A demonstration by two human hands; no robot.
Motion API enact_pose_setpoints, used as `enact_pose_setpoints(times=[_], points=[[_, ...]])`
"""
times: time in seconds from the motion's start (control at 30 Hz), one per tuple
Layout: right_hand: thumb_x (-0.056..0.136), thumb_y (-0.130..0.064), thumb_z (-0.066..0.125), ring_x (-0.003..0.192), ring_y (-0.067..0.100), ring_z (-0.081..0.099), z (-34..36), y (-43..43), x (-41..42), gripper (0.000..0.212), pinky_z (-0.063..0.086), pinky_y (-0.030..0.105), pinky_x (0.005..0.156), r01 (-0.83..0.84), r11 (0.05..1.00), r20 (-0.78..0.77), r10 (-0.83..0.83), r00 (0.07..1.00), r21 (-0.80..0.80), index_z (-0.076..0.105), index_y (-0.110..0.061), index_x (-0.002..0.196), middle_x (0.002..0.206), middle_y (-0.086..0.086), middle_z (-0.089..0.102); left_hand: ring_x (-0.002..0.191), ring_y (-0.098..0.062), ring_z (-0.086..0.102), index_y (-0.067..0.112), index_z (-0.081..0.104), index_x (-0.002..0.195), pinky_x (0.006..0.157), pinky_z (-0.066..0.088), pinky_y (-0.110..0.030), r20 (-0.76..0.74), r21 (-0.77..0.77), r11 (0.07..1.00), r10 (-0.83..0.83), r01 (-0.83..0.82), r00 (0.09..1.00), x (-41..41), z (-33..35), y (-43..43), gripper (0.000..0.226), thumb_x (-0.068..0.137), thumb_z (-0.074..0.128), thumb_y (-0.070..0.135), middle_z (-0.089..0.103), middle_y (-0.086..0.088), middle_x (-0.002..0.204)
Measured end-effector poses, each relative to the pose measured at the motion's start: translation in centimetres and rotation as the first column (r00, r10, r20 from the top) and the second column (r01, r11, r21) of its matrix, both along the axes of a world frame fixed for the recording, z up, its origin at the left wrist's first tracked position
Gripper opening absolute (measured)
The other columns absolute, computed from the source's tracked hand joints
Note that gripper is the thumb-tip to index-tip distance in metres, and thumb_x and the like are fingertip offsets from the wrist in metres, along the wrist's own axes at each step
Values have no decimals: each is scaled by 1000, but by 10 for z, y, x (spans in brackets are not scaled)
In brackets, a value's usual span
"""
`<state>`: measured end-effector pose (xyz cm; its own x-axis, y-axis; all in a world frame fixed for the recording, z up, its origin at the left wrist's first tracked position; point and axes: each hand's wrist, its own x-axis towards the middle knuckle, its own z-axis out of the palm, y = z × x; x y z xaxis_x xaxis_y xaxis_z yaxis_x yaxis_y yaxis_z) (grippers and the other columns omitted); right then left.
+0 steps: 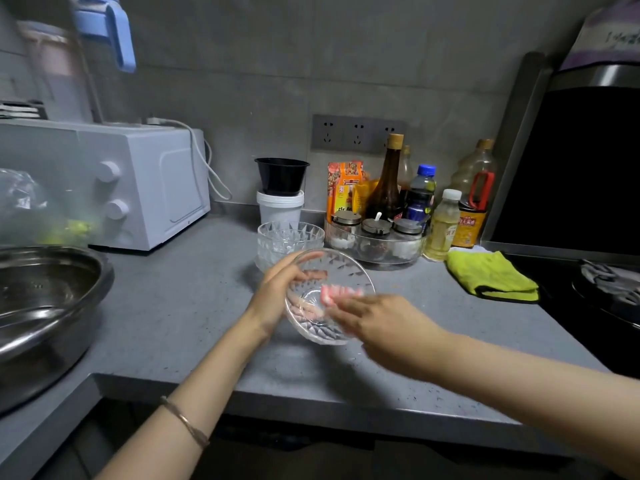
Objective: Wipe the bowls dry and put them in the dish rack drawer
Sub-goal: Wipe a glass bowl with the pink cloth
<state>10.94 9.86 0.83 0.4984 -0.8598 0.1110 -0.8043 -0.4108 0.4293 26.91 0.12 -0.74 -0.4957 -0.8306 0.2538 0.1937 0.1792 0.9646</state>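
Left hand (277,292): the fingers are curled round the outside of the bowl (334,268) and show through the glass, with the thumb hooked over the upper rim. The grip is firm.

Right hand (377,320): the fingertips reach into the bowl's opening. A blurred pink patch sits at the tips. Whether the fingers pinch anything, and how far they are curled, cannot be told.

The bowl is clear cut glass. It is held above the counter (194,306), tilted, with its opening toward the right hand.

A stack (290,237) of like bowls stands on the counter just behind the left hand. A round tray (377,261) of jars stands beside the stack. A yellow-green cloth (491,277) lies folded well to the right. A steel basin (45,299) sits at far left, in front of a microwave (138,188).
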Motion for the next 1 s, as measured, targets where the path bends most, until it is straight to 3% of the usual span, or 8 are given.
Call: enact_pose_setpoints(times=[0.1,0.27,0.43,0.53,0.63,0.8,0.9,1.0], points=[[88,-23,59,136,23,36,1,11,20,79,38,35,102,52,967,172,-97,980,250,13,-23,152,160,-6,5,107,-20,65,17,64,115,76,56,-31,-51,18,1000,17,-16,999,-6,-6,6,51,68,43,22,68,-13,113],[93,-50,46,147,25,-6,6,1,15,90,-8,29,115,148,982,42,-154,987,114,-7,-6,150,157,13,-15,94,-12,69,8,60,121,69,56,-24,-84,24,999,46,-44,995,-7,-9,8,45,79,42,12,71,-4,106],[95,-29,50,123,28,50,2,8,31,54,46,41,94,83,992,124,-94,988,94,33,-17,145,154,3,28,101,-17,67,15,60,121,73,58,-31,-94,67,990,130,-124,987,-9,-10,13,41,91,33,5,69,-11,110],[92,-31,58,134,27,39,0,2,28,70,42,41,101,9,991,286,-48,957,136,21,-21,151,160,-2,10,104,-23,66,20,63,117,80,55,-36,-97,80,992,103,-96,990,-9,-13,13,41,85,39,15,69,-14,111],[96,-45,46,146,28,11,-2,-6,23,78,19,39,117,140,988,198,-150,969,63,7,-9,152,156,8,-9,98,-17,68,16,63,117,71,58,-30,-124,88,989,127,-116,984,-9,-11,15,41,88,37,4,70,-2,108],[90,-35,59,102,24,62,7,1,32,35,46,32,79,99,995,284,-97,954,7,58,-26,124,120,0,64,102,-29,66,21,61,117,74,57,-39,-188,251,966,115,-65,976,-9,-13,16,39,94,31,11,66,-18,115],[78,-28,75,89,16,66,15,2,27,28,51,30,78,93,991,559,-133,819,99,72,-27,106,98,-4,73,111,-36,61,27,57,124,83,54,-47,-179,265,964,31,18,983,-5,-10,15,36,96,34,22,62,-16,123],[71,-13,82,77,15,69,28,4,21,25,57,30,76,-63,944,838,-256,482,324,74,-14,95,90,2,75,117,-33,58,34,53,129,86,53,-46,-165,216,974,-33,69,986,-1,-7,13,44,88,42,47,55,-10,132]])
